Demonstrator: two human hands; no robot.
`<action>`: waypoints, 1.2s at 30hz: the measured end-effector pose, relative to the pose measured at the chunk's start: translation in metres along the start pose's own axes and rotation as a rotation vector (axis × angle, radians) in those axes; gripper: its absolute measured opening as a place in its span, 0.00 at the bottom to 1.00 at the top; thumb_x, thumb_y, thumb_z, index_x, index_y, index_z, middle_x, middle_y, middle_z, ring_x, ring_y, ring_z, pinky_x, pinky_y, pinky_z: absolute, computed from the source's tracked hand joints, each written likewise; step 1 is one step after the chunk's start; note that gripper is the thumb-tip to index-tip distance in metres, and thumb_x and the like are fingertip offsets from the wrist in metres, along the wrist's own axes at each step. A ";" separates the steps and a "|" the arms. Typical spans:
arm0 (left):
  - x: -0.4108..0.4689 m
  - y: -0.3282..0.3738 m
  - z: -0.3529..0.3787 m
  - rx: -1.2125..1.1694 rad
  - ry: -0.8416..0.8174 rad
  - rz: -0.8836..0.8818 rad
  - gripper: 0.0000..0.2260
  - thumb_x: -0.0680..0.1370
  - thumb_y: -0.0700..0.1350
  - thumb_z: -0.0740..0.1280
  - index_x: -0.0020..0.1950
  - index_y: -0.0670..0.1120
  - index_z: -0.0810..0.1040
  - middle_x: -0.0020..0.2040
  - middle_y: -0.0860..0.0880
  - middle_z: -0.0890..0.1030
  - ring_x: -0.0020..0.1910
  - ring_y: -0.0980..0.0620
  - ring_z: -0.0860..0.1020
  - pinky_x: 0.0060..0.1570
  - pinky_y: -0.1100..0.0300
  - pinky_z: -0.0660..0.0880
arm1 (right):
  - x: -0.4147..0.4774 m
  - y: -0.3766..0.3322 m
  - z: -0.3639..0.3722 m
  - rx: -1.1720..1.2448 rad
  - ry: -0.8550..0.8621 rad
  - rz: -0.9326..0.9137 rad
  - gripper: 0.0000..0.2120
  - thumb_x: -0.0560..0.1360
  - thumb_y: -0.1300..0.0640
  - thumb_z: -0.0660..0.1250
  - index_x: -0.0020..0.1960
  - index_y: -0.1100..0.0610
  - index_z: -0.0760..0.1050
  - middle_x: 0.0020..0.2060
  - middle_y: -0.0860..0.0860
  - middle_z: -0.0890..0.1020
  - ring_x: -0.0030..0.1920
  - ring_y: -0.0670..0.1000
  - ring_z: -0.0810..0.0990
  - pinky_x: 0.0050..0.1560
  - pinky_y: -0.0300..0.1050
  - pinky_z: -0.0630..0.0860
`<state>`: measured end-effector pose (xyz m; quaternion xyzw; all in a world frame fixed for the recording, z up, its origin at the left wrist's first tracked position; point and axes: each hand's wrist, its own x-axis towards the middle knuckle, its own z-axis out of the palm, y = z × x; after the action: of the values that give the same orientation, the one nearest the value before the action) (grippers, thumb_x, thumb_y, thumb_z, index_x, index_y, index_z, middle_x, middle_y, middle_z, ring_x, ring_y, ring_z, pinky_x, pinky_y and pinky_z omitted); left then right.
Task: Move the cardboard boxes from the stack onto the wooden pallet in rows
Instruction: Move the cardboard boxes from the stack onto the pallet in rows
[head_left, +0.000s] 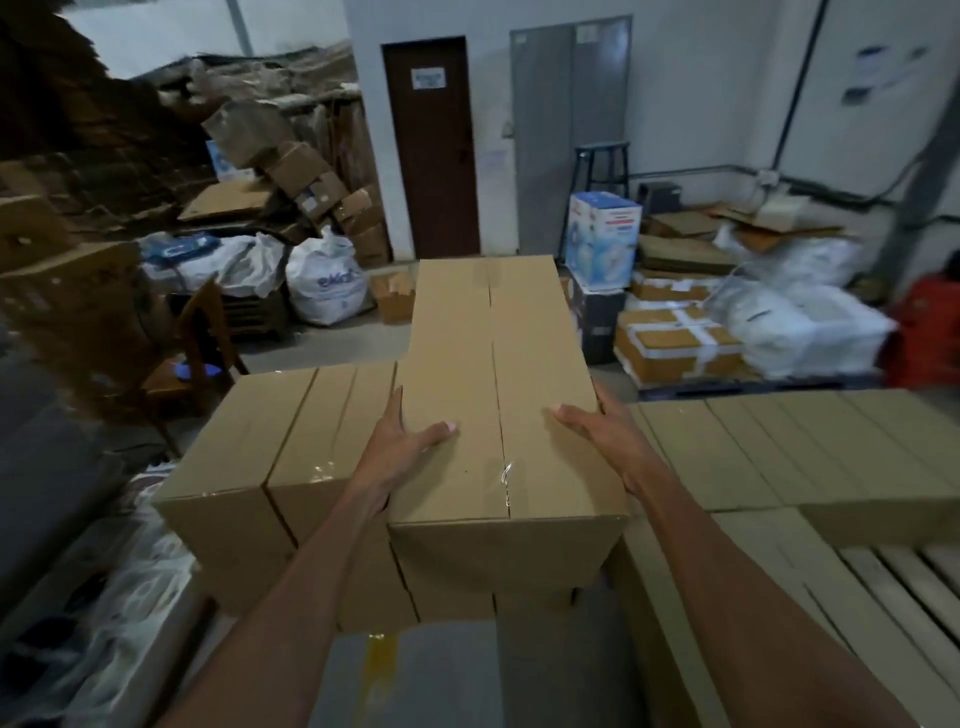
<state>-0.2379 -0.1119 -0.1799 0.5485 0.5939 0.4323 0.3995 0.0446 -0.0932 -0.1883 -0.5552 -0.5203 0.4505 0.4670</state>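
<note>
Cardboard box (498, 374): a long, plain brown carton with a taped seam along its top is sitting higher than its neighbours, at the right edge of the stack and pointing away from the person; whether it is resting on the boxes below or hanging clear of them cannot be told
Left grip (402, 447): is clasping the box's near left top edge, the thumb lying across the top and the fingers running along the left side, mostly hidden
Right grip (608, 436): is clasping the near right top edge in the same way, thumb on the top, fingers wrapping down the right side out of sight
Stack (270, 457): identical cartons are standing side by side in layers, their tops showing to the left of the held box
Wooden pallet (904, 582): its bare slats are showing at the lower right, just beside the stack
Row of boxes (779, 447): similar cartons are lying close together along the pallet's far edge, to the right of the held box
Behind: a brown door (434, 145), a grey locker (566, 130) and a dark stool (602, 166) are standing along the white wall
Floor: white sacks (327, 280), a blue and white printed box (602, 239) and a wooden chair (192, 353) are sitting beyond the stack
</note>
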 end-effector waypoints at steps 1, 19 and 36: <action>-0.015 -0.001 0.013 -0.015 -0.007 -0.002 0.33 0.71 0.53 0.80 0.72 0.57 0.70 0.61 0.57 0.81 0.59 0.55 0.80 0.60 0.53 0.77 | -0.018 0.005 -0.012 -0.007 0.014 0.011 0.24 0.74 0.50 0.74 0.68 0.45 0.73 0.55 0.44 0.82 0.55 0.47 0.81 0.54 0.48 0.78; -0.176 0.041 0.250 -0.086 -0.320 0.015 0.34 0.75 0.46 0.77 0.76 0.56 0.64 0.58 0.57 0.77 0.52 0.61 0.76 0.44 0.66 0.71 | -0.227 0.075 -0.255 -0.053 0.271 0.204 0.28 0.74 0.48 0.74 0.72 0.44 0.70 0.59 0.49 0.80 0.56 0.54 0.79 0.57 0.57 0.77; -0.307 0.112 0.641 -0.053 -0.568 -0.020 0.43 0.73 0.54 0.77 0.82 0.56 0.56 0.72 0.50 0.72 0.64 0.49 0.73 0.62 0.48 0.73 | -0.358 0.167 -0.637 -0.101 0.504 0.339 0.28 0.77 0.51 0.71 0.75 0.45 0.67 0.64 0.49 0.76 0.62 0.57 0.75 0.66 0.67 0.69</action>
<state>0.4286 -0.3675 -0.2703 0.6310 0.4521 0.2729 0.5683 0.6801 -0.4858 -0.2478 -0.7510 -0.3096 0.3435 0.4713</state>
